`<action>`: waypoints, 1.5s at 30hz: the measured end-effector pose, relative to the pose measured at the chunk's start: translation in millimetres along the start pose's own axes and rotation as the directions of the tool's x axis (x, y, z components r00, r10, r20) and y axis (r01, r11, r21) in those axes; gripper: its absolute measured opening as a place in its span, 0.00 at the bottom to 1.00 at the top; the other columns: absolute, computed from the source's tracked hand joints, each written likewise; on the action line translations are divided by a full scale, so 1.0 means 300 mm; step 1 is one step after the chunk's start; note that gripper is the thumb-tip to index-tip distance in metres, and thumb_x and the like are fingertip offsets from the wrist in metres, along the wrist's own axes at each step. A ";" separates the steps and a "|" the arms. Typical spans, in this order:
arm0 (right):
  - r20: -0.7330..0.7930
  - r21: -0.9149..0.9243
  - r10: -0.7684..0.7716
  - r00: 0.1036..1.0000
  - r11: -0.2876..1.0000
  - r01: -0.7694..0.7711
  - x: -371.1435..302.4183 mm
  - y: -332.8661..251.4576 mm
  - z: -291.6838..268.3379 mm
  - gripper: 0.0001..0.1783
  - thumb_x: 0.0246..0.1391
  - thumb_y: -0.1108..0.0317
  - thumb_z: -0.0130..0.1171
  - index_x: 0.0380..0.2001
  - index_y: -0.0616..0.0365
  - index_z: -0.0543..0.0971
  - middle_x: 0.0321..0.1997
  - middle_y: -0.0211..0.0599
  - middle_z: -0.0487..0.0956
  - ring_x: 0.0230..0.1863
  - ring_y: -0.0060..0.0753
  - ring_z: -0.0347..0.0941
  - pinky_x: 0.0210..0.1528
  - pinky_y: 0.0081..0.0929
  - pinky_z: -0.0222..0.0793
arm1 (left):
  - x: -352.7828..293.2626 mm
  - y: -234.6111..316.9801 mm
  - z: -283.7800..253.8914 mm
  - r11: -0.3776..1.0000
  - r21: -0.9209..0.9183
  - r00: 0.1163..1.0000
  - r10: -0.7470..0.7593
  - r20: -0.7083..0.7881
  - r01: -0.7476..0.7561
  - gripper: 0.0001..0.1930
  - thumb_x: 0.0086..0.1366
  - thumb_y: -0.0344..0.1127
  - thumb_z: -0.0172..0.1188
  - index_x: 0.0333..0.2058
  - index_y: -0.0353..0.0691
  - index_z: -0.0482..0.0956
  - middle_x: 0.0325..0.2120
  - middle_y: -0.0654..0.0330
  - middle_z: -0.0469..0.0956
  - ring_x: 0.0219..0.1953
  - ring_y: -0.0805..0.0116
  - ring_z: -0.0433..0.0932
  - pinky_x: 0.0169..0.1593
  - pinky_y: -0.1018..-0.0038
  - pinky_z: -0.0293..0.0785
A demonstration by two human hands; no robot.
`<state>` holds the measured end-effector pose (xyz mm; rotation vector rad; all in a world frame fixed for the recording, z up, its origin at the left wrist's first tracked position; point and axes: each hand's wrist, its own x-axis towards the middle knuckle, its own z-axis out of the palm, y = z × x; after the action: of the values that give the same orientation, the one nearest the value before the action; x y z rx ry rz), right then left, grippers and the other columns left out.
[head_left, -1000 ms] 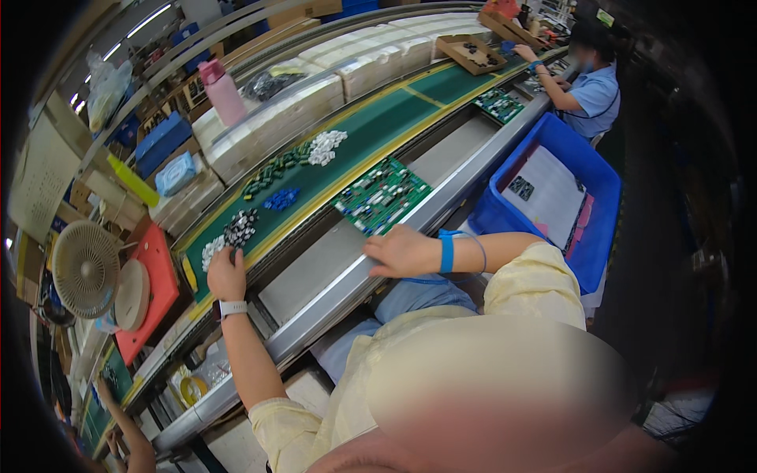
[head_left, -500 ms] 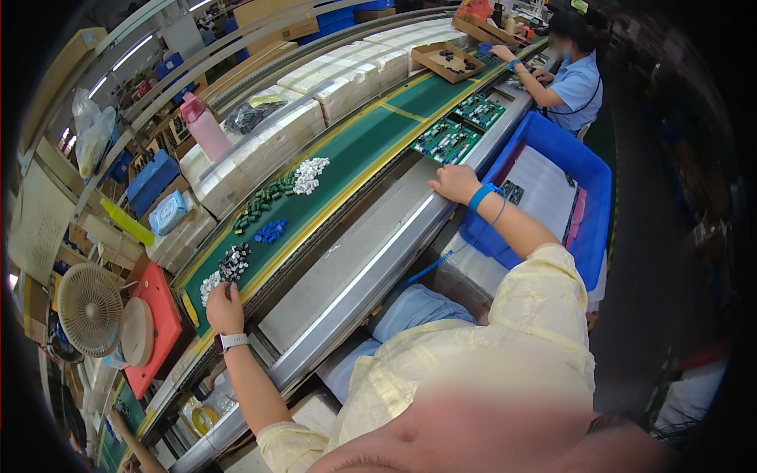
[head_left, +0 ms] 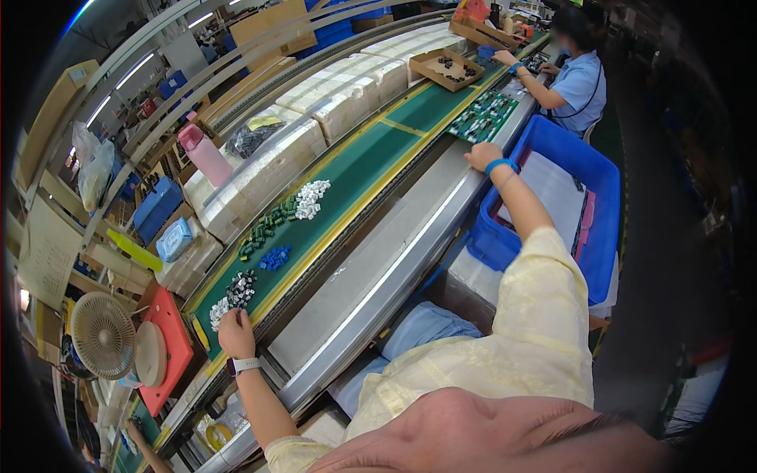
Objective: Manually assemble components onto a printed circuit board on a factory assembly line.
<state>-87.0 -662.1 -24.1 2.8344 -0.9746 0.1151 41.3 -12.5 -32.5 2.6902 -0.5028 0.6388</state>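
Observation:
My left hand (head_left: 236, 334) reaches down to the green belt, its fingertips pinched together at the edge of a pile of small white parts (head_left: 218, 314). Whatever the fingers hold is too small to make out. Right beside that pile lies a heap of black and white parts (head_left: 241, 288). Farther along the belt are blue parts (head_left: 275, 258), green parts (head_left: 266, 229) and more white connectors (head_left: 310, 199). With arm stretched forward, my right hand (head_left: 482, 156) has its fingers curled at the near edge of a populated green circuit board (head_left: 473, 126) on the metal rail.
A blue bin (head_left: 505, 246) with boards and white sheets stands right of the rail. Across the belt are a cardboard tray (head_left: 426, 65) of black parts, a pink bottle (head_left: 206, 156) and foam blocks (head_left: 347, 106). A fan (head_left: 102, 335) stands at left. A co-worker (head_left: 579, 87) sits ahead.
The circuit boards have slid away along the rail, with my right hand following forward. My left hand stays at the small parts. The whole view has shifted slightly.

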 end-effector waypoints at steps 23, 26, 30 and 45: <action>-0.684 0.199 -0.726 -0.071 -0.279 0.939 -0.513 -1.108 -0.231 0.05 0.43 0.67 0.57 0.25 0.54 0.74 0.23 0.33 0.71 0.28 0.38 0.69 0.31 0.34 0.65 | 0.006 -0.019 0.026 0.995 -0.100 0.994 -0.001 -0.105 -0.010 0.10 0.52 0.40 0.60 0.29 0.41 0.79 0.26 0.56 0.77 0.31 0.57 0.76 0.34 0.65 0.72; -0.517 0.434 -0.856 -0.020 -0.282 0.856 -0.502 -1.085 -0.209 0.04 0.45 0.68 0.58 0.25 0.55 0.76 0.22 0.37 0.72 0.27 0.40 0.70 0.30 0.33 0.66 | 0.010 0.010 0.021 0.987 -0.157 0.994 -0.038 -0.101 0.022 0.09 0.52 0.40 0.61 0.28 0.41 0.80 0.25 0.55 0.76 0.31 0.56 0.76 0.34 0.66 0.72; -0.265 0.722 -0.944 0.198 -0.058 0.689 -0.474 -1.069 -0.216 0.07 0.45 0.69 0.58 0.29 0.59 0.77 0.24 0.39 0.74 0.25 0.39 0.71 0.27 0.30 0.67 | -0.026 0.001 -0.023 0.988 -0.145 0.989 -0.063 -0.133 0.043 0.07 0.52 0.38 0.60 0.26 0.42 0.78 0.22 0.57 0.73 0.27 0.58 0.74 0.31 0.65 0.71; 0.029 0.637 -0.999 0.022 0.035 0.770 -0.398 -1.094 -0.107 0.19 0.47 0.60 0.57 0.41 0.61 0.75 0.33 0.45 0.77 0.37 0.45 0.74 0.41 0.36 0.69 | -0.002 0.020 -0.033 0.959 -0.284 0.998 -0.031 -0.061 0.012 0.06 0.52 0.35 0.60 0.26 0.40 0.78 0.21 0.58 0.74 0.26 0.58 0.74 0.30 0.67 0.70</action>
<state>20.5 -328.8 -42.4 3.2321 1.4379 -0.6560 34.9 -13.8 -23.1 2.3946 -0.5054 0.5959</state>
